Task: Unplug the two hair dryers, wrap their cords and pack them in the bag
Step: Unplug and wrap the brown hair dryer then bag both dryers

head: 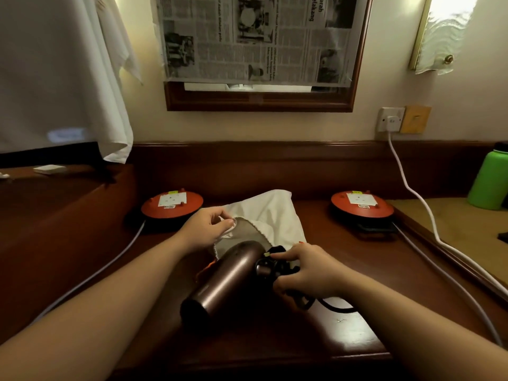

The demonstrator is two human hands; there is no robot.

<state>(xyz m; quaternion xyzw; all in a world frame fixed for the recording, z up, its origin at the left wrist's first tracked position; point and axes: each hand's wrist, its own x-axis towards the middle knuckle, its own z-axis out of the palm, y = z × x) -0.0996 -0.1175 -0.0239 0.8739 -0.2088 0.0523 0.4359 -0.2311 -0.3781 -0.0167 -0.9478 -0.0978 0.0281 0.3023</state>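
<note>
The right hand (308, 273) is closing its fingers (286, 254) around the handle of a glossy bronze hair dryer (225, 279), wrapped in its black cord (277, 266), with one loop trailing just behind the fingers onto the dark polished wooden desk (275, 339). The dryer's barrel is lying tilted, one end entering the bag. The left hand (206, 229) is pinching the rim of the soft white cloth bag (272, 213), its fingers (226, 222) holding the mouth open. Beyond the fingers, two round red extension reels (171, 206) (362, 204) are sitting on either side of the bag, grey cables running back along the desk. Farther right, a green bottle (489, 182) is standing. On the wall, a white plug (391, 121) is sitting in a socket beside a newspaper-covered wooden frame (258, 103).
</note>
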